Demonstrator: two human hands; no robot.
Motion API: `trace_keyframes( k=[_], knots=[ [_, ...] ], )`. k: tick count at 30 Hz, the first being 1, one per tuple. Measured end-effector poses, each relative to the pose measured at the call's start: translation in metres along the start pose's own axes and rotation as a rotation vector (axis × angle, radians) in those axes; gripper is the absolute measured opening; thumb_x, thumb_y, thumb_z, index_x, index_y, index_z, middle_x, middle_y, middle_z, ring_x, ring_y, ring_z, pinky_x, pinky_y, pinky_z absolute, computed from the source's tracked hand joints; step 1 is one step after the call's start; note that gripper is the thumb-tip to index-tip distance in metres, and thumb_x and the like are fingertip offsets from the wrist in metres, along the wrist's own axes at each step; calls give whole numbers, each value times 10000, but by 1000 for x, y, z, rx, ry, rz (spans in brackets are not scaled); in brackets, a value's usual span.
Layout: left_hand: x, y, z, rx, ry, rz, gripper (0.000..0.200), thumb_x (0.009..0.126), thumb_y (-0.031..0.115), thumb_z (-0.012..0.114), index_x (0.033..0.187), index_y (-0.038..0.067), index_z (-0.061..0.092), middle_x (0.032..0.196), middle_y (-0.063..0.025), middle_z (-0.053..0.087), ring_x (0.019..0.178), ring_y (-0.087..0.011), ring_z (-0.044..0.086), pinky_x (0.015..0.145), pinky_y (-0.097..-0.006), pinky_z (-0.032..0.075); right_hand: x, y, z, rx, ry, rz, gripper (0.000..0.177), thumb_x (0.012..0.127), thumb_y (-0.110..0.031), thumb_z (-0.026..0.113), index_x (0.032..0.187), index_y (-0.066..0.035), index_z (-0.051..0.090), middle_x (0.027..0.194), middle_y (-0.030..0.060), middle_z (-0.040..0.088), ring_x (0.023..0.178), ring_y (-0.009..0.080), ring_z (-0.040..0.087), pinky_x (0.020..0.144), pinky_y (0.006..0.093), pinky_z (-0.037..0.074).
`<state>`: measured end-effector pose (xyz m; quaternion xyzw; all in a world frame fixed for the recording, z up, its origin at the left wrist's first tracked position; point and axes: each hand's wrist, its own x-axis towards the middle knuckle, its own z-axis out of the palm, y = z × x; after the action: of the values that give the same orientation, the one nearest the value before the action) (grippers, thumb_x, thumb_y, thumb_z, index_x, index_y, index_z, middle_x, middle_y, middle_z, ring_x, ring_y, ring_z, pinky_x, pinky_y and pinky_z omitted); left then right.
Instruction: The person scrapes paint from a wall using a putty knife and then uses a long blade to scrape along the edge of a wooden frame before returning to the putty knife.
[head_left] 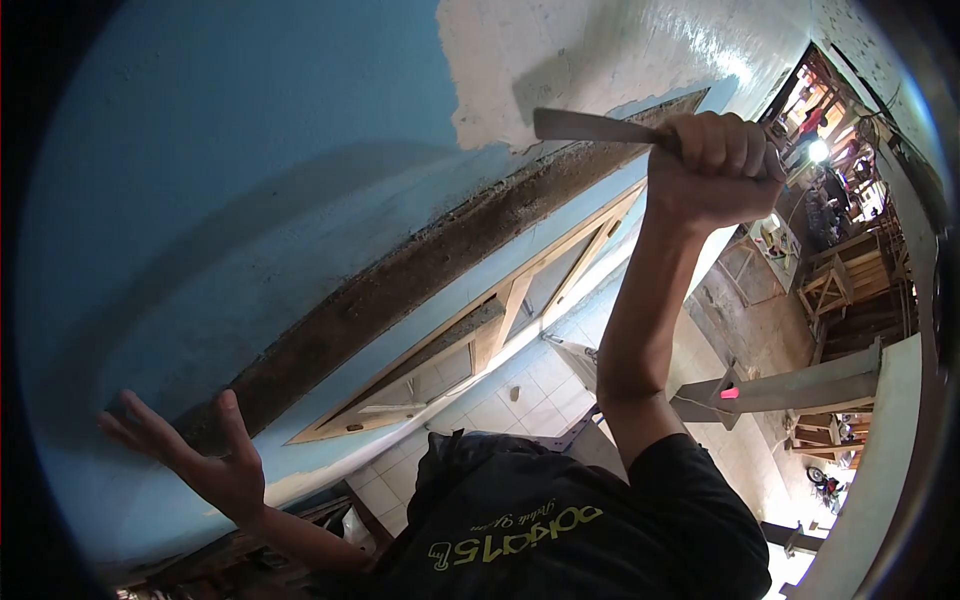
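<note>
Right grip: right hand [715, 165] closed in a full fist round the handle of a scraper [590, 126], knuckles up, handle hidden inside the fist.
Scraper: flat blade sticks out leftward from the fist, held edge-on and close to the wall [230, 180]; contact not clear. Fist hold probably for pressure along the blade.
Blade end: lies at the lower edge of the white patch [560, 60], where it borders the blue paint.
Strip [400, 280]: rough brown band, bare of paint, runs slantwise across the wall just below the blade.
Left grip: left hand [205, 465] wide open, fingers spread, holding nothing; palm set on the blue wall at the strip's low end, seemingly as a brace for balance.
Frame [520, 290]: pale wooden frame beside the strip, below it in view.
Floor [520, 390]: pale tiles far under the arms; suggests a raised stance.
Beyond: wooden furniture [840, 280], well apart at right.
</note>
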<state>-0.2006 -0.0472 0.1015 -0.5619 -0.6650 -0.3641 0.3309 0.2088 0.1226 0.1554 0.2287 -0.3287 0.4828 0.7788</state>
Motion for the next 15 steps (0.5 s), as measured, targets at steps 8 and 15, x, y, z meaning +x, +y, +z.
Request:
trace_keyframes(
  k=[8,15],
  knots=[
    [-1,-4,1,48,5,23,864,811,360,716,1508,134,258,1584,-188,77,1463,-372,49,1145,-568,159,-8,9,-15,-154,47,-21,330,789,-234,408,504,-208,245,446,-64,199,389,85,167,386,252,191],
    [0,-3,0,60,14,32,862,811,358,716,1507,136,260,1584,-189,77,1462,-376,52,1145,-562,163,-9,15,-14,-144,77,-7,321,783,-246,432,507,-208,273,444,-64,232,383,82,197,378,249,227]
  ],
)
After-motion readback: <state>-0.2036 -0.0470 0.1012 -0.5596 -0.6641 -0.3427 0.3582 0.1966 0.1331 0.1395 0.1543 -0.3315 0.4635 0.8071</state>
